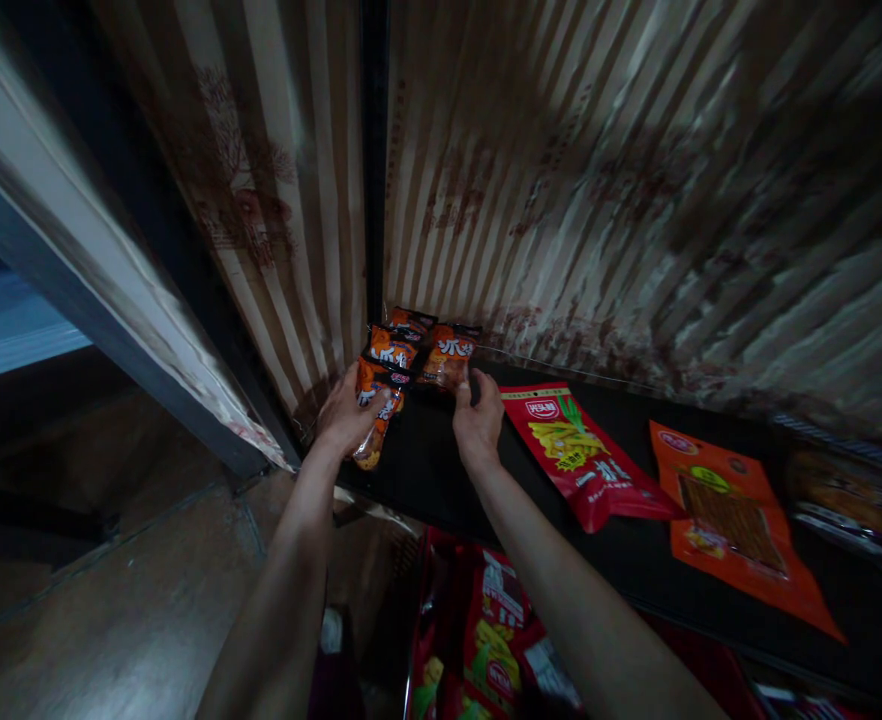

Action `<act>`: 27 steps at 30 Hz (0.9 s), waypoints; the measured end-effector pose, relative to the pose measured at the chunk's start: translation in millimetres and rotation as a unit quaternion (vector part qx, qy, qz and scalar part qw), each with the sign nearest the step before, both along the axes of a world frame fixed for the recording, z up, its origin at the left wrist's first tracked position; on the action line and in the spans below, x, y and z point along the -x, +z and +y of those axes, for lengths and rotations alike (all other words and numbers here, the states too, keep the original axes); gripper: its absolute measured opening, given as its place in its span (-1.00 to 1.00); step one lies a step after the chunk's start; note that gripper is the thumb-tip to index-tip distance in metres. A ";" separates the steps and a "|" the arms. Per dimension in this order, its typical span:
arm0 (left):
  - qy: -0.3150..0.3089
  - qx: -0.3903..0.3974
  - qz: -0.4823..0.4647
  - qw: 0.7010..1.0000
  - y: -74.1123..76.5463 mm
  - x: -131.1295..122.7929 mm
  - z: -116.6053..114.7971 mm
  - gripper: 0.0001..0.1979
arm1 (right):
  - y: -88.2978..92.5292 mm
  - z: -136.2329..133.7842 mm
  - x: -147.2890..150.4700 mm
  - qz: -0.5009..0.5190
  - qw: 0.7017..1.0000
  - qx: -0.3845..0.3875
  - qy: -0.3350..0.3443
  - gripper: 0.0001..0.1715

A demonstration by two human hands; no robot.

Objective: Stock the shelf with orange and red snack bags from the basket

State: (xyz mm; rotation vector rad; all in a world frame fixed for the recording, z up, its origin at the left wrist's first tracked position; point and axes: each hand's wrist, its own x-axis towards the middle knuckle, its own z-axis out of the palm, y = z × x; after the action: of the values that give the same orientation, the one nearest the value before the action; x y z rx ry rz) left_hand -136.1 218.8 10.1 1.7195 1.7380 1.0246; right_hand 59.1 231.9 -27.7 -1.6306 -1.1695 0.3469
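Several small orange snack packets with black ends lie in the shelf corner. My left hand (347,415) closes on the left edge of the nearest packet (375,405), its thumb lying over the front. Behind that one rest another orange packet (391,348) and a partly covered packet (412,320). My right hand (480,412) is at the lower right corner of the right-hand packet (448,357), thumb and forefinger slightly apart. Those fingertips seem to touch its edge; the other fingers are mostly hidden.
On the black shelf (433,455) to the right lie a red snack bag (580,450), an orange bag (733,520) and a dark clear-fronted packet (861,500). Below is a red box (420,640) holding red bags. Striped sheeting (531,200) and a dark post (375,150) stand behind.
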 end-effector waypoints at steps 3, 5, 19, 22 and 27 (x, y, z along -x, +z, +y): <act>0.046 -0.138 0.011 0.989 17.0 -18.9 -11.6 -0.57 | -0.4 12.7 -13.7 -0.006 0.999 0.034 -0.016 -0.40; 0.009 -0.194 -0.021 0.981 24.0 -37.8 -20.5 -0.64 | 0.1 21.2 -17.7 0.010 0.998 0.065 -0.008 -0.33; -0.143 0.052 -0.118 0.981 -29.8 -108.7 -1.6 -0.42 | 5.1 51.8 -15.9 0.028 0.986 0.160 -0.030 -0.14; -0.144 0.033 -0.139 0.979 -34.5 -108.0 6.1 -0.42 | 2.9 53.6 -15.4 0.011 0.985 0.168 -0.040 -0.22; -0.114 0.011 -0.156 0.981 -41.6 -109.8 10.4 -0.42 | 1.5 58.2 -16.3 -0.013 0.984 0.177 -0.034 -0.35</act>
State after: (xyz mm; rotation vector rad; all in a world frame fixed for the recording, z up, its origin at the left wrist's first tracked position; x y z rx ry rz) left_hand -26.3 229.2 -31.5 1.6011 1.3196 1.0982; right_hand 75.5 290.1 -26.2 -1.9827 -1.1122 0.5125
